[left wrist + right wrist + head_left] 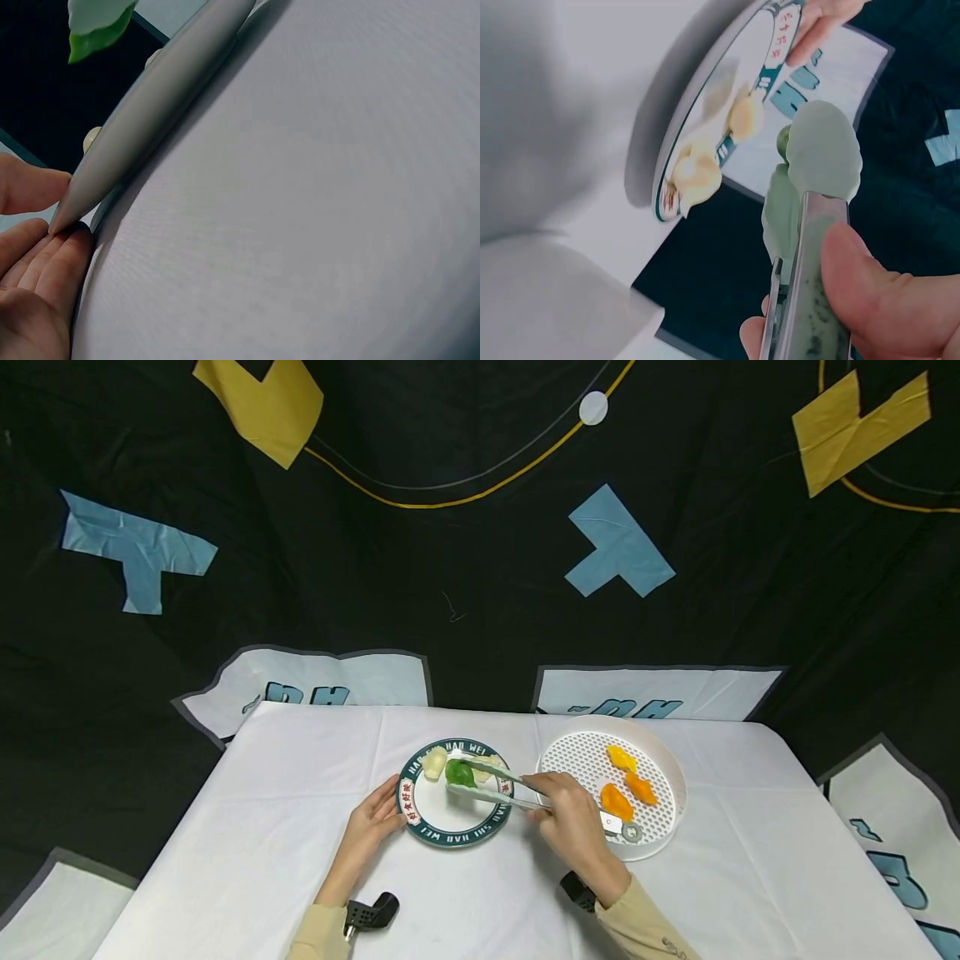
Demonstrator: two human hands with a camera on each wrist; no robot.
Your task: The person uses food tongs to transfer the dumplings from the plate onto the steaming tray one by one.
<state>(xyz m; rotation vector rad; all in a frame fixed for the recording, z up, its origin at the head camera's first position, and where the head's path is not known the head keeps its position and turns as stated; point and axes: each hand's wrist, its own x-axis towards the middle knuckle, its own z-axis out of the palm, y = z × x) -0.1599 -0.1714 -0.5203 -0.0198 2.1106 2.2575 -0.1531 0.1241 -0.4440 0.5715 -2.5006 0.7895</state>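
the left hand (375, 818) gripped the rim of the plate (453, 839), thumb on top, fingers beneath. the right hand (570, 822) was wrapped round the tongs (483, 794), whose tips were clamped on the green piece (458, 772) above the plate. two pale pieces (433, 762) lay on the plate. right of it, the white tray (677, 777) held a yellow piece (621, 758) and two orange pieces (617, 802).

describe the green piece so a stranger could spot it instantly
On the white table, find the round, dark-green-rimmed plate. Over it, the tongs hold the green piece between their tips. Its bright green sets it apart from the pale pieces on the plate.
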